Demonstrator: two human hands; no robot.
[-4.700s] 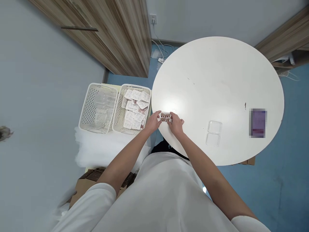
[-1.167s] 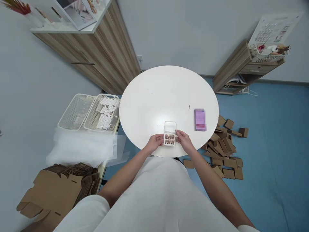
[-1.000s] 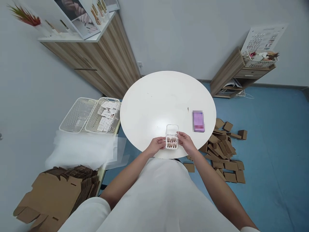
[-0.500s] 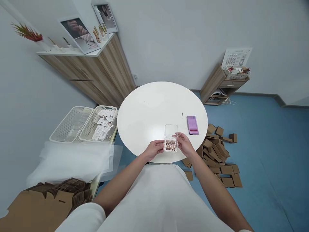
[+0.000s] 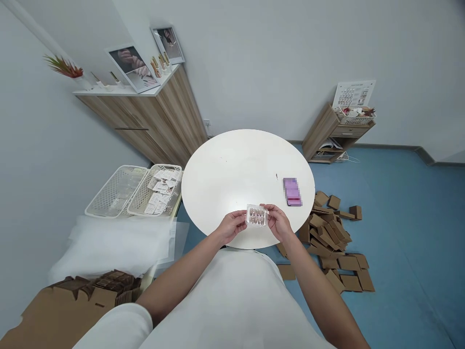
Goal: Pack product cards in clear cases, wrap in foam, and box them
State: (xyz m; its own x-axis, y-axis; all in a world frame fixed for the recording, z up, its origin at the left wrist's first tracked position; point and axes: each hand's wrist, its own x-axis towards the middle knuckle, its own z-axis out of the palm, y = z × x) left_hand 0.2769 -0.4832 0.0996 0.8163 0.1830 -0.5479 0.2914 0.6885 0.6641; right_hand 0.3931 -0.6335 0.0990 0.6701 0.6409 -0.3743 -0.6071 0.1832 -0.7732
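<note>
Between my two hands, over the near edge of the white oval table [image 5: 232,165], is a small clear plastic case [image 5: 256,224] with its lid down. Two rows of brown press-on nails [image 5: 256,213] show through the lid. My left hand [image 5: 232,226] pinches the case at its left side, fingers closed. My right hand [image 5: 278,222] grips the right side, with fingers along the upper right corner. A purple blurred rectangular item [image 5: 292,192] lies on the table to the right, beyond my right hand.
At left stand two white perforated baskets, one basket [image 5: 116,191] with clear cases, the other [image 5: 140,203] with white cards. Below them lie translucent sheets [image 5: 112,247] and flattened brown cardboard [image 5: 69,310]. Small brown boxes [image 5: 329,232] are heaped on the floor at right. A cabinet [image 5: 181,116] stands behind.
The case's lid, upright before, has come down over the nails. Both hands stay at the case's sides. The whole view has shifted slightly.
</note>
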